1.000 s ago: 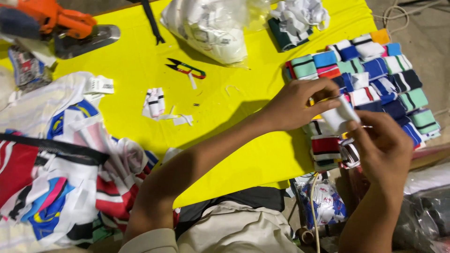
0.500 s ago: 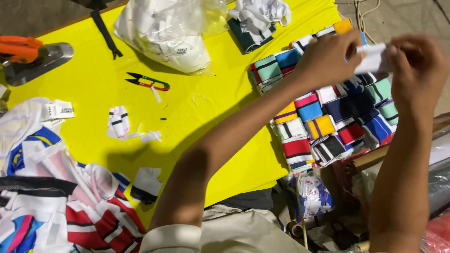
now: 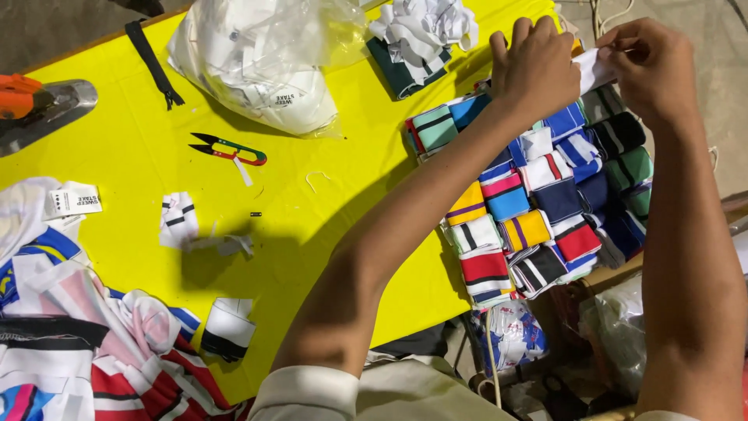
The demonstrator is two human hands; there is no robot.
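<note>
Both hands up at far edge of the bright yellow tabletop [image 3: 327, 195], over the stacked rows of folded striped knit cuffs in many colours [image 3: 538, 210]. Left hand [image 3: 534, 66] & right hand [image 3: 650, 66] share one small white fabric strip [image 3: 594, 68], held between them just above the back of the cuff stack. Right hand's thumb and fingertips pinched tight on strip's right end; left hand's fingers curled closed over the left end, grip itself mostly hidden behind the knuckles. Beside the stack, further left: clear plastic bag stuffed w/ white labels [image 3: 261, 62]. Small thread snips w/ red-green handle [image 3: 227, 148] lie well apart from hands, mid-table. Near left corner: heap of printed red, white & blue jersey fabric [image 3: 70, 343].
</note>
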